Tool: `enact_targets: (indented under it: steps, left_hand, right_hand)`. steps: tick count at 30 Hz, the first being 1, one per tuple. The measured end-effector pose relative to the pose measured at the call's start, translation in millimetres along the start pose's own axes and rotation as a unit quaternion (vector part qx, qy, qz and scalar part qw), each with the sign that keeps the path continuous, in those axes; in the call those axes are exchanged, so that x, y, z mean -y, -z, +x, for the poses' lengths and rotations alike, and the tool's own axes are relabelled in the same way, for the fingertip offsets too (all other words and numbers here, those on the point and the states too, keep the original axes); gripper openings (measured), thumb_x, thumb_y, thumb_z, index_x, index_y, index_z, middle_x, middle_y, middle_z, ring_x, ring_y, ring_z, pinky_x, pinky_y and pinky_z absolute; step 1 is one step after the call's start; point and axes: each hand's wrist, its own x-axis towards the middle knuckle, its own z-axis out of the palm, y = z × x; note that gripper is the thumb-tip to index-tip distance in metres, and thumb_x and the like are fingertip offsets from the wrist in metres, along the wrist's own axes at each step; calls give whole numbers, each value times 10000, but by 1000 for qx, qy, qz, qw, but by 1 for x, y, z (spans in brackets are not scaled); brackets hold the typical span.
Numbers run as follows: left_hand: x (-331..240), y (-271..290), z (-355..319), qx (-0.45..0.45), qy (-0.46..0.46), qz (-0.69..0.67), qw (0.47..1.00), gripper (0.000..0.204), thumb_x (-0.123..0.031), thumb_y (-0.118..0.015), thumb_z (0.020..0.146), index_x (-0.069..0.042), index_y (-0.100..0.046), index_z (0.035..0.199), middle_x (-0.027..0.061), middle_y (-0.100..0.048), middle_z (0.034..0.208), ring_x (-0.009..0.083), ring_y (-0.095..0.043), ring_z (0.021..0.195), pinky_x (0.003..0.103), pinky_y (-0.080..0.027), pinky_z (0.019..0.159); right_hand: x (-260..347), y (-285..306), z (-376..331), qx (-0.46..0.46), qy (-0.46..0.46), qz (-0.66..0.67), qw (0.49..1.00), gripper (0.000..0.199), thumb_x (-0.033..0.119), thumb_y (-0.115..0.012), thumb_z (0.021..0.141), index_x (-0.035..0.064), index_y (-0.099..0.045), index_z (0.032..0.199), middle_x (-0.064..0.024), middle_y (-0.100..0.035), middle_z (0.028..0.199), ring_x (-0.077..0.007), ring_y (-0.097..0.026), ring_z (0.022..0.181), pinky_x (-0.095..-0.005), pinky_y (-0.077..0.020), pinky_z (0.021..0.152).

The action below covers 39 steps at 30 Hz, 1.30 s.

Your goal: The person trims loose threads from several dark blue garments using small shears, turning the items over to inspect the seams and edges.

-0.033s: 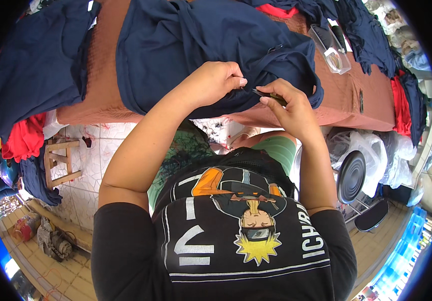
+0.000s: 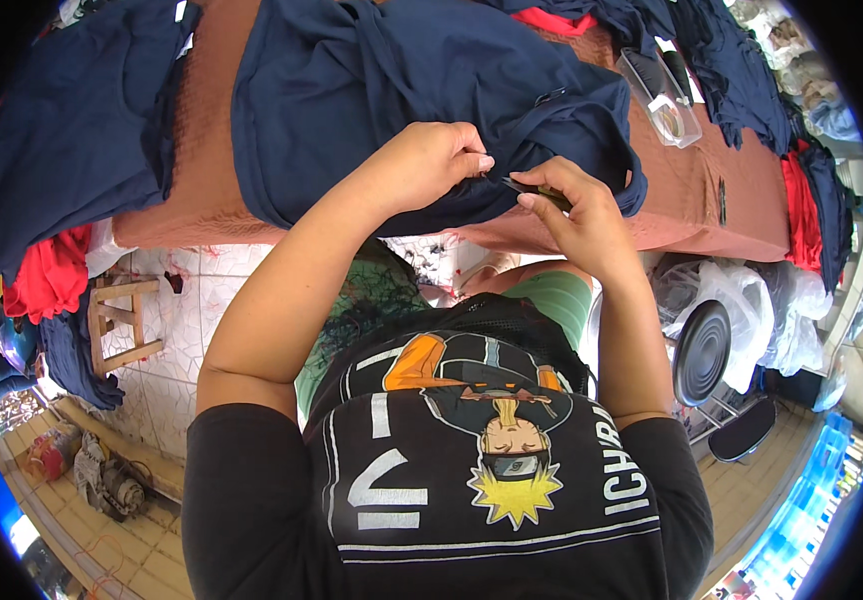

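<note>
A navy blue garment (image 2: 351, 100) lies bunched over the near edge of a table, its lower edge hanging over. On its near right part, my left hand (image 2: 438, 165) is closed, thumb and forefinger pinching a bit of the dark cloth; any thread there is too small to make out. Just right of it, my right hand (image 2: 576, 205) is closed around small thread snips (image 2: 523, 186), their pointed metal tip aimed at the left fingertips. Fingers cover most of the snips' handle. A small gap separates the two hands.
A reddish-brown cloth (image 2: 206, 110) covers the table. More navy garments (image 2: 81, 130) lie at left, others at far right beside a clear plastic box (image 2: 663, 105). Below stand a wooden stool (image 2: 126, 320), a round black seat (image 2: 701, 352) and plastic bags (image 2: 741, 300).
</note>
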Motion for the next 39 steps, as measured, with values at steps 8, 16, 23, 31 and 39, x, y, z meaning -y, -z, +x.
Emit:
enact_targets:
  steps: [8,16,23,31,39]
  left_hand:
    - [-2,1,-1,-8,0,7,1000,239,-227,-620,929,9,-597,897,59,-649,758,115,-570,682,275,-467,646]
    - [-6,0,-3,-17,-4,27,999,238,-234,-628,924,1,-600,899,79,-633,729,138,-571,667,292,-456,623]
    - [-1,-2,0,-13,2,18,1000,246,-239,-619,932,3,-594,901,78,-650,747,132,-589,684,281,-479,642]
    - [-8,0,1,7,49,12,999,244,-235,-613,937,6,-592,909,65,-644,740,126,-588,678,275,-481,643]
    - [-31,36,-22,8,-222,17,975,360,-282,-598,936,-24,-579,685,116,-655,892,172,-596,820,307,-461,803]
  right_hand:
    - [6,-8,10,17,15,-18,1000,197,95,-681,804,29,-659,988,-121,-621,883,-296,-611,757,-352,-479,683]
    - [12,-9,17,23,45,-82,995,169,131,-692,788,41,-642,922,-98,-632,902,-323,-622,792,-392,-483,687]
    - [7,-8,17,27,52,-100,993,163,127,-696,785,48,-645,918,-94,-637,897,-320,-627,786,-398,-484,681]
    - [9,-10,18,22,36,-74,996,173,130,-698,788,56,-649,936,-95,-645,905,-306,-640,788,-394,-489,689]
    - [18,-1,15,15,71,-106,992,142,121,-681,796,55,-649,917,-98,-647,907,-315,-642,801,-384,-498,694]
